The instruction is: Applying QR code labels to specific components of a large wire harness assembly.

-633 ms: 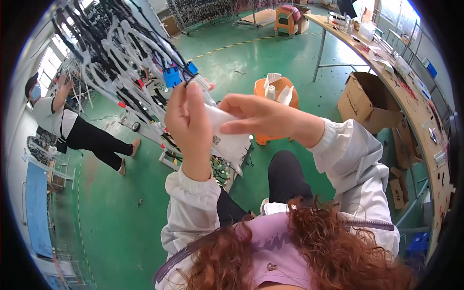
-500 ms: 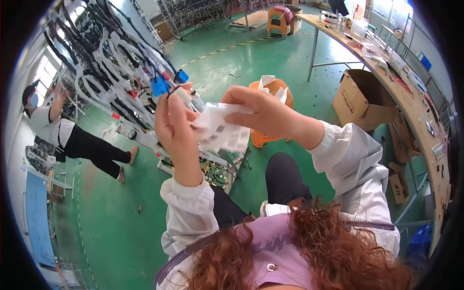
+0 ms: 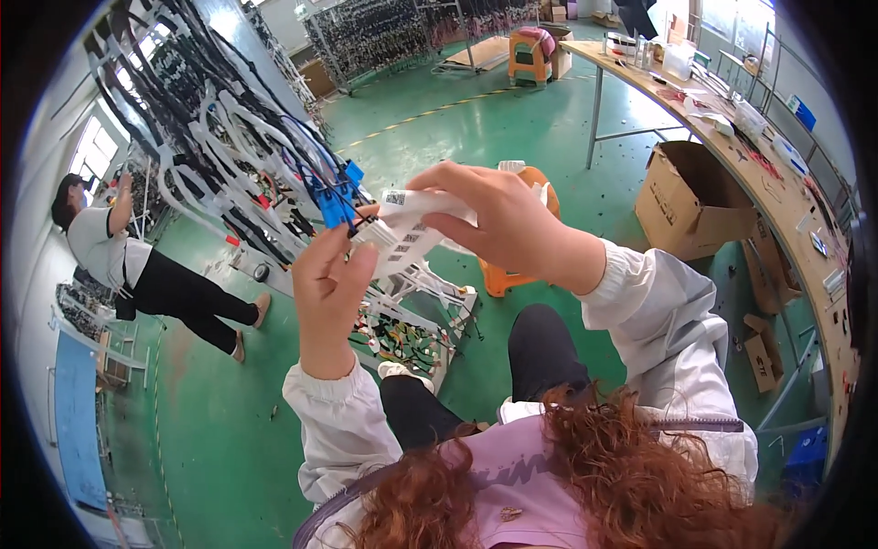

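Pinched in my left hand [image 3: 327, 297] is a small white connector [image 3: 375, 234] with dark wires running into it. My right hand [image 3: 508, 224] grips a strip of white labels [image 3: 407, 249] printed with small black codes, thumb below and fingers above. One label end lies against or just beside the connector; whether it sticks there I cannot tell. Blue connectors [image 3: 337, 197] hang just beyond my left fingertips. Behind them, a dense wire harness [image 3: 219, 128] of black and white sleeved branches slants up to the left.
An orange stool [image 3: 498, 279] stands behind my right hand. To the right are an open cardboard box [image 3: 668, 206] and a long wooden table [image 3: 658, 87] with loose parts. A co-worker [image 3: 105, 247] stands at the left. Loose wires [image 3: 402, 334] lie in a rack low ahead.
The label strip, blurred before, is now steadier, its coded end raised near the connector. My left hand sits slightly lower in view, and the blue connectors have shifted right and down.
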The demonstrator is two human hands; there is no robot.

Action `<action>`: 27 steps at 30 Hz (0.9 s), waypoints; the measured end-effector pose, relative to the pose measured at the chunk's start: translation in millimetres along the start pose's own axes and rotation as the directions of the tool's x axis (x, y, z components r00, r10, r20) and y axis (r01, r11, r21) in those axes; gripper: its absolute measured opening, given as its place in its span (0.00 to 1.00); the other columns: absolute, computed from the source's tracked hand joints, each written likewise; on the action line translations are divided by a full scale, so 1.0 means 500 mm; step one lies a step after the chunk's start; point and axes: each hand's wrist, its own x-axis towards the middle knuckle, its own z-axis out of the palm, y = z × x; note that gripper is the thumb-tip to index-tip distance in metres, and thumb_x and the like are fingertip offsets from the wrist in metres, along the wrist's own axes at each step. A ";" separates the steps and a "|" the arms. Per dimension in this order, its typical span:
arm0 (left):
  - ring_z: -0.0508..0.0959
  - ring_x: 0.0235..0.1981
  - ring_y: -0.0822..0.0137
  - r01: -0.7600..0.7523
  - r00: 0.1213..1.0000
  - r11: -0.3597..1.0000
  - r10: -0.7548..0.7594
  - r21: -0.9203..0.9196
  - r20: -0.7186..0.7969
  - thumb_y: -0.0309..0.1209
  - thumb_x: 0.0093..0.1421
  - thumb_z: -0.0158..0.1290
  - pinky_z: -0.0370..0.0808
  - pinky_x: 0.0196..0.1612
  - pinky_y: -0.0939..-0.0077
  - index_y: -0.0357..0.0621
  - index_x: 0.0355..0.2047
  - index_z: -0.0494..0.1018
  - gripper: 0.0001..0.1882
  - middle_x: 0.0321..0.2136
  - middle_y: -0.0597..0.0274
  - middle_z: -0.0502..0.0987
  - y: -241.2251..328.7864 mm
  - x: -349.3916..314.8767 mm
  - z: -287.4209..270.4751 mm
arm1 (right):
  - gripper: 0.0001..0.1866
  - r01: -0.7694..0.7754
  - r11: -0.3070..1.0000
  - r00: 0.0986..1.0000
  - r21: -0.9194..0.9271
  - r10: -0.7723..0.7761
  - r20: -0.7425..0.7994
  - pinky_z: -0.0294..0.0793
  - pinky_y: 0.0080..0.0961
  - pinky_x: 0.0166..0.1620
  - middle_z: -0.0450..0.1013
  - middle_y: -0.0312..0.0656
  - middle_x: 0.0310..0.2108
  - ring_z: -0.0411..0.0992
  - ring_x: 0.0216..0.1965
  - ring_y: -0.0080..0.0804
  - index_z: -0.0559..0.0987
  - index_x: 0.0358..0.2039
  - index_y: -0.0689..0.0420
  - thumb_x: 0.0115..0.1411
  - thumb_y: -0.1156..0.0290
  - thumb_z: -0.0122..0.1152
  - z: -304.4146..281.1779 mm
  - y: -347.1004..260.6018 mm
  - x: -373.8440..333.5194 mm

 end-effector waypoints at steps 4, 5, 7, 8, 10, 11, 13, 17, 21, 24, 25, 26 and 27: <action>0.71 0.37 0.75 -0.079 0.994 0.995 0.084 0.067 -0.073 0.19 0.52 0.50 0.67 0.41 0.81 0.29 0.41 0.69 0.15 0.36 0.59 0.71 -0.008 -0.010 -0.002 | 0.20 -0.070 0.988 0.997 0.137 0.068 0.020 0.67 0.31 0.39 0.72 0.42 0.31 0.71 0.36 0.39 0.69 0.42 0.54 0.47 0.70 0.61 0.021 -0.020 0.018; 0.71 0.38 0.74 -0.069 0.992 0.996 0.076 0.065 -0.102 0.18 0.51 0.50 0.67 0.42 0.81 0.28 0.41 0.69 0.15 0.36 0.58 0.71 -0.010 -0.012 -0.002 | 0.18 0.102 0.994 0.985 -0.038 -0.106 -0.136 0.64 0.32 0.42 0.72 0.40 0.29 0.70 0.37 0.38 0.70 0.40 0.53 0.47 0.69 0.61 0.026 -0.022 0.024; 0.71 0.38 0.73 -0.076 0.990 0.995 0.084 0.069 -0.116 0.18 0.51 0.50 0.67 0.42 0.81 0.27 0.41 0.69 0.15 0.36 0.57 0.71 -0.012 -0.016 -0.002 | 0.17 0.240 0.943 0.922 -0.232 -0.296 -0.248 0.61 0.33 0.45 0.71 0.38 0.27 0.68 0.37 0.36 0.70 0.39 0.53 0.47 0.68 0.61 0.029 -0.027 0.029; 0.71 0.38 0.73 -0.070 0.988 0.995 0.078 0.066 -0.132 0.18 0.51 0.50 0.67 0.43 0.80 0.27 0.41 0.69 0.15 0.36 0.57 0.71 -0.012 -0.017 -0.002 | 0.16 0.264 0.934 0.928 -0.239 -0.314 -0.202 0.59 0.32 0.47 0.71 0.36 0.28 0.67 0.39 0.34 0.71 0.37 0.52 0.47 0.68 0.61 0.029 -0.030 0.031; 0.71 0.38 0.72 -0.092 0.985 0.992 0.104 0.090 -0.137 0.18 0.51 0.50 0.67 0.43 0.80 0.27 0.41 0.68 0.15 0.36 0.56 0.71 -0.013 -0.019 -0.003 | 0.14 0.285 0.926 0.931 -0.249 -0.329 -0.157 0.56 0.32 0.48 0.70 0.34 0.29 0.65 0.41 0.32 0.72 0.36 0.51 0.47 0.68 0.61 0.026 -0.036 0.033; 0.71 0.38 0.71 -0.095 0.984 0.992 0.107 0.087 -0.146 0.18 0.51 0.50 0.67 0.43 0.79 0.26 0.41 0.68 0.15 0.36 0.55 0.71 -0.013 -0.018 -0.003 | 0.12 0.260 0.942 0.943 -0.215 -0.295 -0.153 0.57 0.30 0.47 0.71 0.34 0.29 0.67 0.39 0.31 0.74 0.33 0.51 0.46 0.69 0.62 0.024 -0.040 0.033; 0.72 0.38 0.70 -0.135 0.978 0.982 0.153 0.131 -0.143 0.18 0.50 0.50 0.67 0.44 0.78 0.26 0.40 0.68 0.15 0.36 0.54 0.72 -0.014 -0.017 -0.004 | 0.10 0.242 0.951 0.950 -0.194 -0.273 -0.152 0.58 0.29 0.46 0.72 0.34 0.29 0.68 0.38 0.30 0.76 0.31 0.51 0.45 0.70 0.63 0.018 -0.046 0.038; 0.73 0.38 0.68 -0.197 0.963 0.966 0.223 0.169 -0.149 0.17 0.49 0.50 0.68 0.44 0.77 0.26 0.39 0.68 0.15 0.36 0.52 0.73 -0.016 -0.018 -0.007 | 0.07 0.187 0.981 0.982 -0.054 -0.188 -0.029 0.58 0.28 0.47 0.73 0.32 0.29 0.69 0.38 0.27 0.77 0.28 0.52 0.46 0.70 0.62 0.002 -0.051 0.047; 0.73 0.36 0.68 -0.233 0.957 0.947 0.264 0.219 -0.123 0.18 0.48 0.51 0.69 0.41 0.77 0.27 0.40 0.68 0.16 0.34 0.53 0.73 -0.017 -0.021 -0.013 | 0.08 0.148 0.988 0.984 0.047 -0.152 0.092 0.62 0.27 0.44 0.74 0.37 0.26 0.70 0.33 0.30 0.78 0.25 0.55 0.49 0.65 0.59 -0.011 -0.048 0.064; 0.73 0.35 0.69 -0.166 0.972 0.960 0.197 0.224 -0.124 0.19 0.47 0.51 0.69 0.40 0.78 0.27 0.39 0.69 0.16 0.33 0.54 0.74 -0.017 -0.021 -0.021 | 0.10 0.001 0.986 0.980 0.167 -0.034 0.195 0.67 0.26 0.37 0.75 0.41 0.26 0.71 0.28 0.35 0.78 0.25 0.59 0.48 0.64 0.59 -0.017 -0.052 0.075; 0.73 0.35 0.69 -0.180 0.971 0.953 0.212 0.243 -0.114 0.19 0.47 0.51 0.69 0.40 0.78 0.27 0.39 0.69 0.16 0.33 0.54 0.74 -0.017 -0.020 -0.023 | 0.10 -0.001 0.986 0.981 0.168 -0.032 0.193 0.67 0.26 0.37 0.75 0.41 0.26 0.71 0.28 0.35 0.78 0.25 0.59 0.48 0.64 0.59 -0.018 -0.054 0.077; 0.73 0.33 0.71 -0.206 0.966 0.953 0.234 0.223 -0.108 0.20 0.47 0.51 0.68 0.37 0.80 0.28 0.39 0.69 0.16 0.33 0.55 0.73 -0.018 -0.019 -0.025 | 0.08 -0.047 0.980 0.976 0.193 0.005 0.216 0.67 0.25 0.37 0.75 0.38 0.26 0.71 0.30 0.32 0.78 0.26 0.58 0.48 0.67 0.60 -0.021 -0.056 0.080; 0.72 0.32 0.73 -0.215 0.966 0.956 0.238 0.201 -0.101 0.21 0.47 0.51 0.68 0.35 0.82 0.28 0.38 0.69 0.16 0.32 0.56 0.73 -0.019 -0.017 -0.028 | 0.06 -0.119 0.975 0.967 0.186 0.071 0.243 0.67 0.24 0.37 0.75 0.35 0.25 0.71 0.31 0.28 0.77 0.26 0.57 0.48 0.70 0.61 -0.022 -0.058 0.081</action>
